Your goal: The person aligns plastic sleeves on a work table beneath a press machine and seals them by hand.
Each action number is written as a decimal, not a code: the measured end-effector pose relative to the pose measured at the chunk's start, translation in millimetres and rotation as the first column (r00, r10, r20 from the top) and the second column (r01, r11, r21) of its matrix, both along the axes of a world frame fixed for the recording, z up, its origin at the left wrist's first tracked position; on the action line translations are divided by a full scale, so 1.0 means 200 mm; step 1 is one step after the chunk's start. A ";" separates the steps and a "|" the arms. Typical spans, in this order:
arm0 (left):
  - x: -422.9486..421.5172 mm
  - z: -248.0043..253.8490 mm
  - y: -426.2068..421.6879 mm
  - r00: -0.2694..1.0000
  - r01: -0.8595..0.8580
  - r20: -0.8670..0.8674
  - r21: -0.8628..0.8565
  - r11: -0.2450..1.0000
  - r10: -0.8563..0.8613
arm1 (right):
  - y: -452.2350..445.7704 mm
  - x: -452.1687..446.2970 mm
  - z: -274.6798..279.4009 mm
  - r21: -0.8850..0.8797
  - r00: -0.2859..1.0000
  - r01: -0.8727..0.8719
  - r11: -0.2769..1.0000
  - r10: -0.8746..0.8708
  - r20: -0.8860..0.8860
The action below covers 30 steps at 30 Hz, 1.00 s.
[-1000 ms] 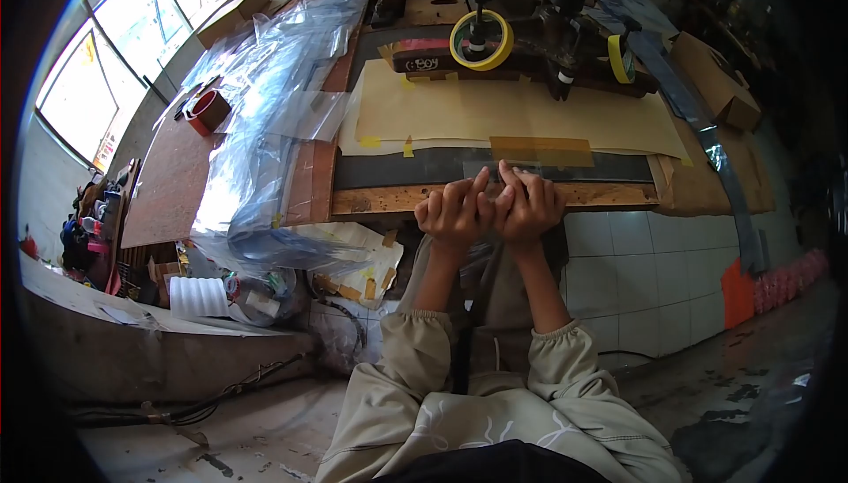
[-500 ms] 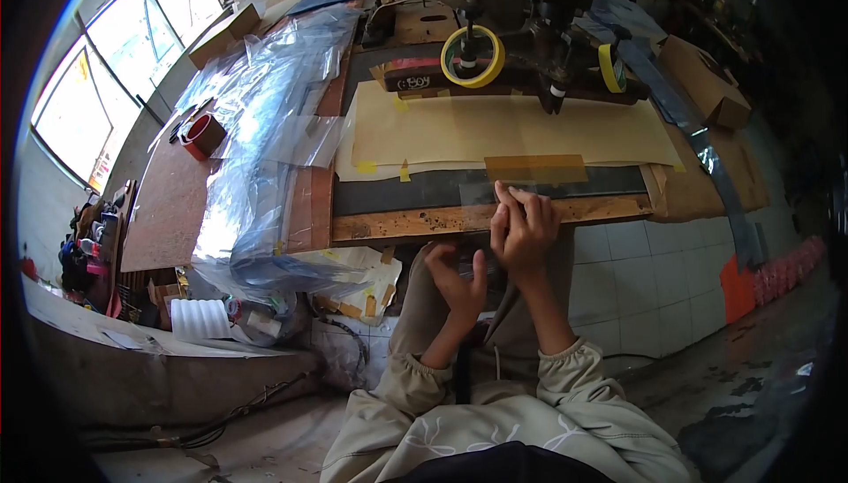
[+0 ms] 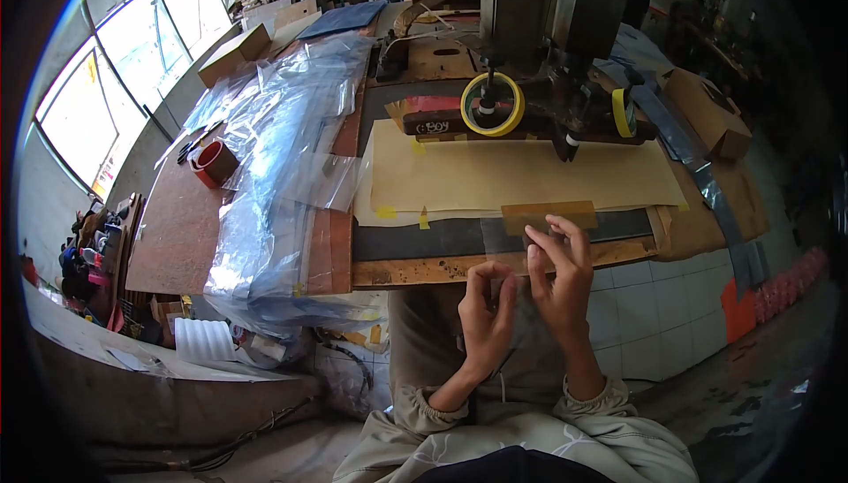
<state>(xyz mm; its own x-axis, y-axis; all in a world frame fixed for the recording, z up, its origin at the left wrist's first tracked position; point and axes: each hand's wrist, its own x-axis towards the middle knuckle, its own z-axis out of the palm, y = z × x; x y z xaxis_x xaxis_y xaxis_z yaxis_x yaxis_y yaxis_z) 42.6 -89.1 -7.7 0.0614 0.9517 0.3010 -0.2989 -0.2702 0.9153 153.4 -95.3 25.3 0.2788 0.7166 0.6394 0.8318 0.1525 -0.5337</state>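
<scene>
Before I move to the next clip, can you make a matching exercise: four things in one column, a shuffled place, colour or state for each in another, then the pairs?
1. Foam roll
2. Strip at the paper's front edge
3. Right hand
4. Plastic sheets

A. Fingers partly bent, beside the left hand
B. Spread over the left of the table
C. White, low on the left
D. Amber

Pairs: 1-C, 2-D, 3-A, 4-B
</scene>
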 end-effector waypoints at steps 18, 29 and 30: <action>-0.33 0.07 -0.17 0.923 0.330 -0.183 -0.075 0.941 -0.339 | 0.27 0.31 0.16 -0.406 0.972 -0.206 0.890 0.234 0.020; -0.27 0.06 -0.15 0.899 0.385 -0.236 0.021 0.923 -0.370 | 0.67 0.36 -0.06 -0.397 0.903 -0.231 0.888 0.348 0.253; -0.27 0.06 -0.13 0.898 0.385 -0.242 0.035 0.922 -0.366 | 0.68 0.36 -0.06 -0.410 0.904 -0.239 0.880 0.356 0.237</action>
